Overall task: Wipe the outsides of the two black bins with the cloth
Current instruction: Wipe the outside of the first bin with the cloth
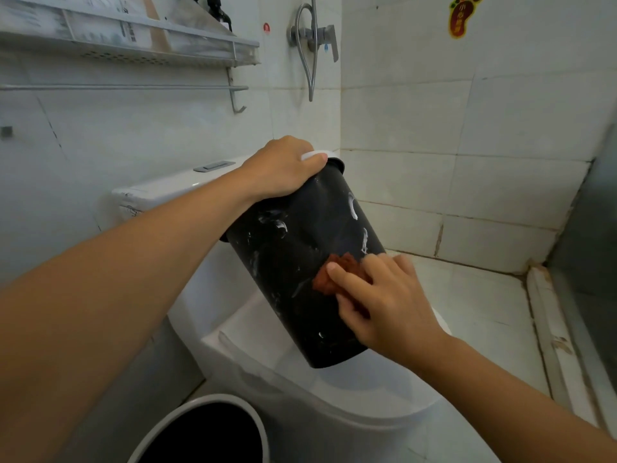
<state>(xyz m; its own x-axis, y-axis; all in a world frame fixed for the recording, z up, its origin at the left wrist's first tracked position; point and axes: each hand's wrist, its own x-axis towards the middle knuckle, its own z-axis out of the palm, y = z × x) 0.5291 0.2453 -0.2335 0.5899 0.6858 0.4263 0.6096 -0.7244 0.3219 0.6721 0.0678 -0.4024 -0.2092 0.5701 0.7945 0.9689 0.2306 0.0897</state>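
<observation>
On toilet lid [350, 389], white-smeared tilted black bin [300, 262].

A home bathroom: white toilet [300, 379], tiled walls [434, 128], shower valve [317, 35], wall shelf [133, 45].

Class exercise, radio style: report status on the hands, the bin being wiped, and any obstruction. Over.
Left hand gripping black bin at rim, tilted over the toilet. Right hand pressing cloth on its side; white smears remain. Second bin waits below. No obstruction.
</observation>
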